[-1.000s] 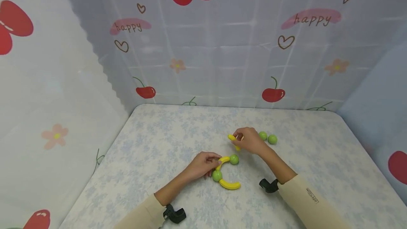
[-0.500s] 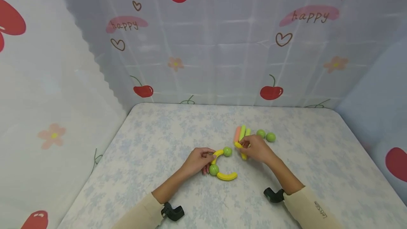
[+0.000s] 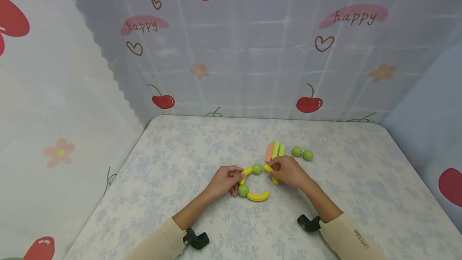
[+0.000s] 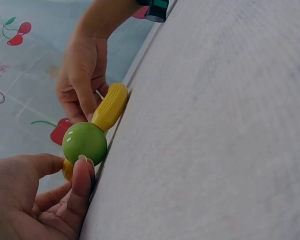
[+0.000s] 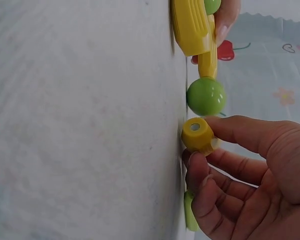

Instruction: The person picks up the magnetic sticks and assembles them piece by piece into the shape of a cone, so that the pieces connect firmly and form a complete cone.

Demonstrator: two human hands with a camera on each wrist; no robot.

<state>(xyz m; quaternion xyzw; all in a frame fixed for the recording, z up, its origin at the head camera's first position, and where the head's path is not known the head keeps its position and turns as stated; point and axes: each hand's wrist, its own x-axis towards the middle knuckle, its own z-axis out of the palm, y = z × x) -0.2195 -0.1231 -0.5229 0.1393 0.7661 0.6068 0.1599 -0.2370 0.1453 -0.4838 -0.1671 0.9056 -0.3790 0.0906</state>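
Observation:
Green balls and curved yellow rods form an open C on the table. My left hand [image 3: 226, 180] pinches the upper-left curved rod [image 3: 247, 171], its fingers also at the lower green ball [image 4: 85, 143]. From that ball the lower curved rod [image 3: 258, 197] runs to the right. Another green ball [image 3: 257, 169] sits at the C's upper end. My right hand [image 3: 291, 171] pinches a separate curved yellow rod [image 5: 197, 135] between thumb and fingers, one end close beside the upper ball. A small grey disc shows in that rod's facing end.
Behind the right hand lie a straight salmon-coloured stick [image 3: 269, 152] and yellow-green sticks [image 3: 276, 149]. Two loose green balls [image 3: 302, 153] rest to their right. A printed curtain [image 3: 231, 63] stands behind the table's far edge [image 3: 325, 121].
My right hand has brought its rod nearer and down beside the upper ball, uncovering the straight sticks. My left hand and the C have shifted slightly left and away.

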